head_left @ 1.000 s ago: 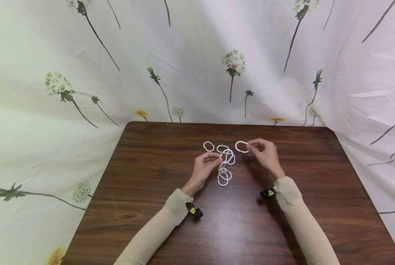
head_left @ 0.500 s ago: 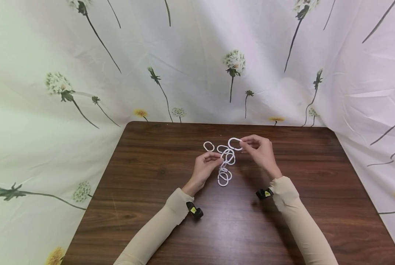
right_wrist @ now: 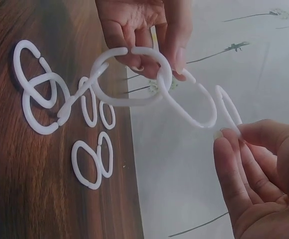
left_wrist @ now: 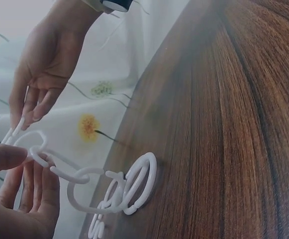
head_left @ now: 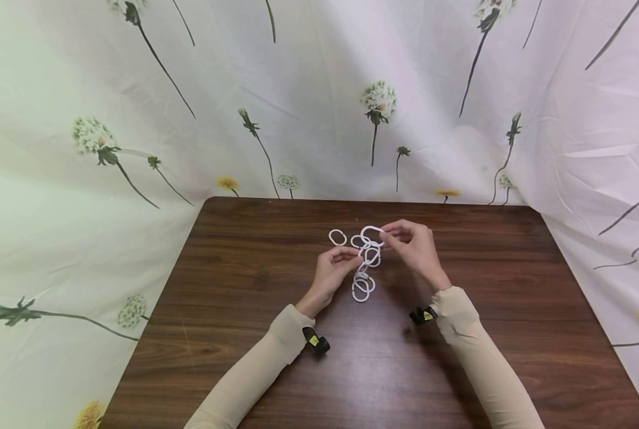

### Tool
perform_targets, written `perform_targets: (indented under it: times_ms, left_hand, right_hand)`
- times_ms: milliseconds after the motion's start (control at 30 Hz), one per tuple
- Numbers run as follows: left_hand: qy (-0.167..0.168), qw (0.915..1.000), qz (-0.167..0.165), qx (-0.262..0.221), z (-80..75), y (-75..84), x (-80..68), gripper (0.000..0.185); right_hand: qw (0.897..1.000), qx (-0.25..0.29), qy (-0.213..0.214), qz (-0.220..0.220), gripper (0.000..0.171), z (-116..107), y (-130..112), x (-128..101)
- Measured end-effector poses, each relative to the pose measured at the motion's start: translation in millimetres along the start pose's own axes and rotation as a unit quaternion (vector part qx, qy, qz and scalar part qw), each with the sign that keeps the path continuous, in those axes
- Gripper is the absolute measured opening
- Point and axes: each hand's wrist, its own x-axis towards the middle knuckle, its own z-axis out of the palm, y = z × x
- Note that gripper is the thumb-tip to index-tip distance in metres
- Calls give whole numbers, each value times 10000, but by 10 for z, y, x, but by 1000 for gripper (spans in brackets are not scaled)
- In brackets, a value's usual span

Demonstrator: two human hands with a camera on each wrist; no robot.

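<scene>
Loose ring (head_left: 337, 237) beside chain (head_left: 364, 268); table (head_left: 233, 268) sides open

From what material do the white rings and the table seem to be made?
White rings: probably plastic; smooth, slightly glossy, with an open split in each loop. Table: dark wood or a wood-look laminate; the grain lines show, with a dull sheen.

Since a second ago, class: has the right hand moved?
Yes. The right hand has carried its ring leftward, toward the lone ring lying on the table, up to the chain.
</scene>
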Motion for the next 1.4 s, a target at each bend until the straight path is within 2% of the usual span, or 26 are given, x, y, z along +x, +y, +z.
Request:
perform_targets:
  times_ms: [633, 933, 1167, 1400]
  left_hand:
    - [43, 10000, 20, 44, 14, 23, -33, 29]
    - [-58, 9999, -80, -49, 21, 48, -36, 29]
    - [-83, 10000, -25, -37, 63, 237, -123, 27]
    - [-99, 9999, 60, -63, 78, 241, -140, 26]
  right_hand:
    - [9998, -173, 46, -129, 16, 100, -63, -39]
    - [9997, -208, 30, -111, 17, 112, -82, -65]
    - [9998, -140, 86, -97, 19, 169, 162, -10]
    - [9995, -121, 250, -135, 18, 190, 325, 4]
